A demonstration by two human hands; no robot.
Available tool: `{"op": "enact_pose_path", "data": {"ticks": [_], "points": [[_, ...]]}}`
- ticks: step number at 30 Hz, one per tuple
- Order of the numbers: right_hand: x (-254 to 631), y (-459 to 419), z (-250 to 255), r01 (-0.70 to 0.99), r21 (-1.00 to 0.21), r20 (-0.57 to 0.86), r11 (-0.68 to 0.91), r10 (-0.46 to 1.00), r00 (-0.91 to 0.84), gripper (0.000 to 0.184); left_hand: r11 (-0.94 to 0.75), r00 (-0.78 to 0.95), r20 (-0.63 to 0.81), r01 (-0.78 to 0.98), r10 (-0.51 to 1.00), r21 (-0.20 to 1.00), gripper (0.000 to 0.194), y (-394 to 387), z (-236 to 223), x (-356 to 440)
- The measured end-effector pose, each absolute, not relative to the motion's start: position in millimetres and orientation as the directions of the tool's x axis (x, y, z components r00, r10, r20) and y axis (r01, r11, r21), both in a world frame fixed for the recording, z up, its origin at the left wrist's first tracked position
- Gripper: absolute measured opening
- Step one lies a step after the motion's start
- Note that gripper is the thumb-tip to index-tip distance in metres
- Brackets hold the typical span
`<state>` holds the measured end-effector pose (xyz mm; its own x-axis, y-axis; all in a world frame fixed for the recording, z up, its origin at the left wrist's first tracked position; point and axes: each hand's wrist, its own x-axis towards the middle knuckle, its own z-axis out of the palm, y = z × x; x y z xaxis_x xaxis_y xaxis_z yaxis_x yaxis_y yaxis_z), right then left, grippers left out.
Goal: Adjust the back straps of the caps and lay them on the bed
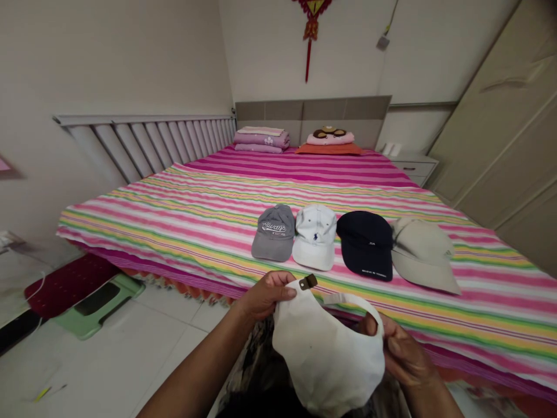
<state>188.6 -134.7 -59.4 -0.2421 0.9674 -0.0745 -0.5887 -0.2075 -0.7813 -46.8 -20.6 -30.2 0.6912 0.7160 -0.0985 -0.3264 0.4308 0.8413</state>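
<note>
Between my two hands I hold a white baseball cap, its back opening and strap turned up. My left hand pinches the cap's edge beside a dark metal buckle, which stands unfastened at the strap's end. On the other side, my right hand grips the cap near the loose strap, some fingers hidden behind the fabric. Beyond, in a row on the bed, lie a grey cap, a white cap with a small dark logo, a navy cap and a beige cap.
The bed has a striped cover. Folded purple bedding and a pink pillow stack sit by the headboard. A green stool stands on the floor at left; a white nightstand is at back right.
</note>
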Motion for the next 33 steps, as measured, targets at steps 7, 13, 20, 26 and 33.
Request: {"op": "enact_pose_path", "data": {"ticks": [7,13,20,26,33], "points": [[186.1,-128.5,-36.7,-0.498,-0.861,0.029,-0.106,0.966,-0.256,0.027,0.379,0.724,-0.103,-0.229,0.682,0.897,0.032,-20.6,-19.1,-41.1],[179.4,-125.5,-28.3,-0.474,-0.873,-0.012,-0.111,0.978,-0.207,0.018,0.302,0.707,-0.077,-0.199,0.703,0.932,0.027,-20.1,-10.6,-34.7],[169.1,-120.2,-16.6,-0.494,-0.869,0.028,-0.036,0.992,-0.121,0.023,0.283,0.72,-0.017,-0.251,0.693,0.926,0.022,-20.2,-5.4,-33.6],[163.3,-118.2,-7.1,-0.459,-0.887,-0.022,-0.055,0.997,-0.076,0.022,0.278,0.717,-0.044,-0.213,0.696,0.937,0.021,-21.9,0.6,-30.2],[156.4,-112.9,2.0,-0.392,-0.917,-0.04,-0.066,0.996,-0.074,0.026,0.321,0.711,-0.1,-0.183,0.696,0.929,0.024,-21.4,4.5,-27.4]]}}
